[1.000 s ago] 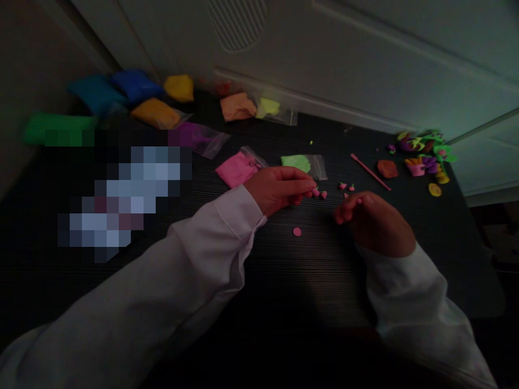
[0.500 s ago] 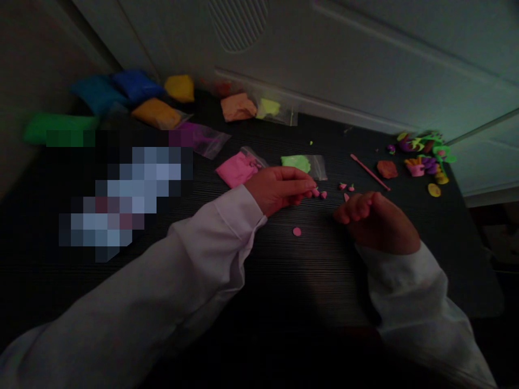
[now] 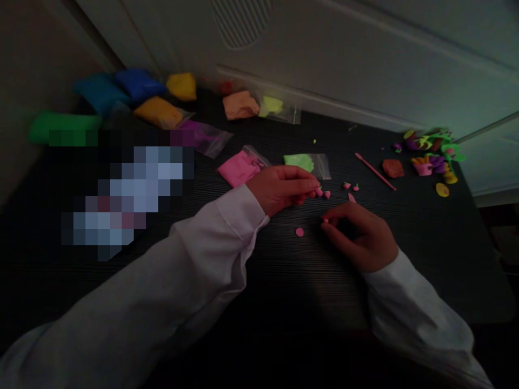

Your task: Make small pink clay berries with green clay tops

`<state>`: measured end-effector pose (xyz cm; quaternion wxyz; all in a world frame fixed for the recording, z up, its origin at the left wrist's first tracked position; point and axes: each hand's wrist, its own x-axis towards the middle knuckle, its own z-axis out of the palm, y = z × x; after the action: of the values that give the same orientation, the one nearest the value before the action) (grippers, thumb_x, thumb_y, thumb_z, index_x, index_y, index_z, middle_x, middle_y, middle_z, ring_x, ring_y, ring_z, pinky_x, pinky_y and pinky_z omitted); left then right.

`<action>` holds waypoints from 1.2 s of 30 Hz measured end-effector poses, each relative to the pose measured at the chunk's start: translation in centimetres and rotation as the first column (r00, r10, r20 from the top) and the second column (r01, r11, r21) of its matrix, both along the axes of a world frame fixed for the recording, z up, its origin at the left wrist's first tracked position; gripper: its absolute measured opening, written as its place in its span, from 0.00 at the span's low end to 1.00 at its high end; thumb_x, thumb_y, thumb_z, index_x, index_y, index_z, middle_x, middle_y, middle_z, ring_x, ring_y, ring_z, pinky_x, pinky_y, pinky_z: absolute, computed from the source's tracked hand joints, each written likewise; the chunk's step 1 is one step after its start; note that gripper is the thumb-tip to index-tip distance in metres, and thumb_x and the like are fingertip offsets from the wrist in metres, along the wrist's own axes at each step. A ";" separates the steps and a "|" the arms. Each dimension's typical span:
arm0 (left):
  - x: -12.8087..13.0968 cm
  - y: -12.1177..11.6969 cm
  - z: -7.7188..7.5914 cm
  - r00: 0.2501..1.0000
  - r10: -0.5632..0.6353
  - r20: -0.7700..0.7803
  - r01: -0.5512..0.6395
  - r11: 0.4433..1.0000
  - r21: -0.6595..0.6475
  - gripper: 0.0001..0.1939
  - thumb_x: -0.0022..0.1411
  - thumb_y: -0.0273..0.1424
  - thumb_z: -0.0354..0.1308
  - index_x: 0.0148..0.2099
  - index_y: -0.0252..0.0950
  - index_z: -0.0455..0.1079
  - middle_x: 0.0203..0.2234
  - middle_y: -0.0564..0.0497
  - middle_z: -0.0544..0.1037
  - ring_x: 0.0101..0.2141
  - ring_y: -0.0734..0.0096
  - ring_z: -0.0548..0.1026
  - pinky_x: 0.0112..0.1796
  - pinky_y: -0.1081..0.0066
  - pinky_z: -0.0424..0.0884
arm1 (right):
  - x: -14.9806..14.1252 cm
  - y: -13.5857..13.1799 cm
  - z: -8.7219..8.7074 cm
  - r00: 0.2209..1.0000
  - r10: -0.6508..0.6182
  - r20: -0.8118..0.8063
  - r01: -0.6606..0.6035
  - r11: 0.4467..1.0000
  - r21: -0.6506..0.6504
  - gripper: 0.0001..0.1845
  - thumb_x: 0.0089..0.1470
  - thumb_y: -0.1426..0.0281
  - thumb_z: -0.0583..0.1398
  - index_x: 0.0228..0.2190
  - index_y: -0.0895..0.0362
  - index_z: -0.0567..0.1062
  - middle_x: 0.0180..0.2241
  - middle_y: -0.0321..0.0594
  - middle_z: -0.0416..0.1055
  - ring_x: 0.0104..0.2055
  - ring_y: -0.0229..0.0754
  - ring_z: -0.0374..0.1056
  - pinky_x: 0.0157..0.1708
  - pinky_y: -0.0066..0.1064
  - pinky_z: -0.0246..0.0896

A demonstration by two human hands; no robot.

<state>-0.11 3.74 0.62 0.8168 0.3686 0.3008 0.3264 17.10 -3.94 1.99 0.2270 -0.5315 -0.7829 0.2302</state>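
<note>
My left hand (image 3: pixel 284 186) is closed in a pinch above the dark table; what its fingertips hold, if anything, is hidden. Right at those fingertips are small pink clay pieces (image 3: pixel 327 194), one with a bit of green on top. My right hand (image 3: pixel 363 235) pinches a tiny pink clay piece (image 3: pixel 325 220) between thumb and forefinger. Below and between the hands lies a flat pink clay disc (image 3: pixel 299 232). Beyond the right hand sit two small pink clay shapes with green tips (image 3: pixel 346 186) and a pointed pink piece (image 3: pixel 352 198).
Pink clay (image 3: pixel 239 168) and light green clay (image 3: pixel 299 162) lie in bags behind my left hand. A pink modelling tool (image 3: pixel 375 170), a reddish-brown lump (image 3: pixel 393 168) and small colourful clay figures (image 3: pixel 424 166) are at the right. Several clay packs (image 3: pixel 140 85) line the back left, behind a blurred patch.
My right hand has turned over from a loosely curled, raised pose and come down leftward, now pinching a tiny pink clay piece. My left hand has stayed nearly still.
</note>
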 end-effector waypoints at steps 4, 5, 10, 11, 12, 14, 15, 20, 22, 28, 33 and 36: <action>0.0 0.1 0.0 1.000 0.000 0.007 0.000 1.000 0.004 0.02 0.48 0.21 0.55 0.27 0.29 0.68 0.18 0.55 0.71 0.20 0.86 0.65 0.23 0.80 0.60 | 0.0 0.3 -0.5 0.971 0.052 0.233 -0.062 0.998 0.034 0.07 0.46 0.67 0.56 0.29 0.55 0.70 0.25 0.37 0.66 0.30 0.38 0.62 0.35 0.35 0.53; 0.0 0.1 0.0 1.000 0.000 0.006 0.000 1.000 0.005 0.02 0.48 0.21 0.55 0.27 0.29 0.67 0.18 0.55 0.71 0.20 0.86 0.66 0.23 0.80 0.60 | 0.1 0.3 -0.6 0.961 0.052 0.272 -0.062 0.998 0.031 0.07 0.46 0.66 0.55 0.29 0.55 0.70 0.24 0.37 0.66 0.30 0.39 0.62 0.35 0.35 0.53; 0.0 0.0 0.1 1.000 0.004 -0.013 -0.004 1.000 0.003 0.02 0.48 0.21 0.55 0.27 0.29 0.68 0.19 0.55 0.71 0.19 0.86 0.65 0.23 0.80 0.60 | 0.2 0.3 -0.6 0.937 0.026 0.349 -0.032 0.999 0.012 0.10 0.47 0.62 0.54 0.27 0.55 0.70 0.23 0.36 0.65 0.29 0.40 0.61 0.35 0.36 0.51; 0.0 0.0 0.1 1.000 0.005 -0.012 -0.005 1.000 0.002 0.01 0.48 0.21 0.55 0.27 0.29 0.68 0.19 0.55 0.71 0.19 0.86 0.65 0.23 0.80 0.60 | 0.3 0.2 -0.6 0.935 0.025 0.354 -0.030 0.999 0.010 0.10 0.47 0.61 0.54 0.26 0.55 0.70 0.23 0.36 0.65 0.30 0.40 0.61 0.34 0.35 0.50; 0.0 0.0 0.1 1.000 0.005 -0.010 -0.005 1.000 0.002 0.01 0.48 0.21 0.55 0.27 0.29 0.68 0.19 0.55 0.71 0.19 0.86 0.65 0.24 0.80 0.60 | 0.3 0.2 -0.6 0.933 0.025 0.358 -0.030 1.000 0.009 0.11 0.47 0.61 0.54 0.26 0.55 0.69 0.23 0.37 0.65 0.30 0.40 0.61 0.34 0.35 0.50; 0.0 0.0 0.1 1.000 0.006 -0.007 -0.006 1.000 -0.002 0.01 0.48 0.21 0.55 0.27 0.29 0.67 0.19 0.55 0.71 0.20 0.86 0.65 0.24 0.80 0.60 | 0.4 0.3 -0.6 0.933 0.029 0.359 -0.034 0.999 0.008 0.11 0.46 0.60 0.55 0.26 0.55 0.69 0.23 0.37 0.65 0.30 0.40 0.61 0.34 0.35 0.50; 0.0 0.0 0.1 1.000 0.009 -0.008 -0.009 1.000 -0.005 0.01 0.48 0.21 0.55 0.27 0.29 0.67 0.18 0.55 0.71 0.20 0.86 0.65 0.24 0.80 0.60 | 0.5 0.3 -0.6 0.934 0.032 0.355 -0.036 0.999 0.006 0.11 0.46 0.60 0.55 0.26 0.55 0.69 0.23 0.37 0.65 0.29 0.40 0.61 0.34 0.35 0.50; 0.1 -0.1 0.2 1.000 0.015 -0.024 -0.015 1.000 -0.012 0.02 0.48 0.21 0.54 0.27 0.29 0.67 0.18 0.55 0.71 0.19 0.86 0.65 0.24 0.79 0.59 | 0.6 0.3 -0.6 0.953 0.047 0.300 -0.047 0.999 -0.008 0.11 0.44 0.60 0.57 0.25 0.55 0.69 0.23 0.37 0.66 0.29 0.40 0.61 0.34 0.35 0.51; 0.0 -0.1 0.2 0.999 0.010 -0.034 -0.010 1.000 -0.012 0.01 0.48 0.21 0.54 0.27 0.29 0.67 0.18 0.54 0.71 0.19 0.86 0.64 0.24 0.79 0.59 | 0.8 0.3 -0.5 0.965 0.053 0.256 -0.052 0.999 -0.010 0.10 0.43 0.61 0.58 0.26 0.55 0.69 0.24 0.37 0.66 0.29 0.40 0.62 0.34 0.36 0.52; 0.0 -0.1 0.2 0.999 0.006 -0.039 -0.006 1.000 -0.007 0.01 0.49 0.22 0.55 0.27 0.29 0.67 0.19 0.54 0.70 0.19 0.85 0.64 0.24 0.78 0.59 | 1.7 -0.3 0.6 0.998 -0.049 0.039 0.045 0.995 0.085 0.09 0.45 0.75 0.55 0.32 0.54 0.69 0.30 0.38 0.67 0.33 0.40 0.63 0.35 0.35 0.56; 0.0 -0.1 0.3 0.999 0.009 -0.037 -0.010 1.000 -0.020 0.01 0.49 0.22 0.55 0.27 0.29 0.67 0.18 0.54 0.71 0.19 0.85 0.64 0.24 0.78 0.59 | 2.2 -0.9 0.8 0.987 -0.102 -0.124 0.120 0.982 0.146 0.10 0.44 0.78 0.52 0.24 0.53 0.69 0.28 0.38 0.65 0.32 0.41 0.62 0.34 0.36 0.55; 0.0 -0.1 0.3 1.000 0.012 -0.024 -0.012 1.000 -0.017 0.01 0.49 0.21 0.55 0.27 0.29 0.67 0.18 0.54 0.71 0.19 0.85 0.64 0.24 0.78 0.59 | 2.4 -1.1 0.6 0.949 -0.139 -0.282 0.193 0.966 0.174 0.09 0.43 0.76 0.53 0.20 0.52 0.69 0.26 0.39 0.64 0.30 0.43 0.62 0.32 0.38 0.55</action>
<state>-0.06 3.60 0.91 0.8144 0.3635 0.3155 0.3241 19.52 -5.09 2.56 0.4014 -0.5345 -0.7162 0.2004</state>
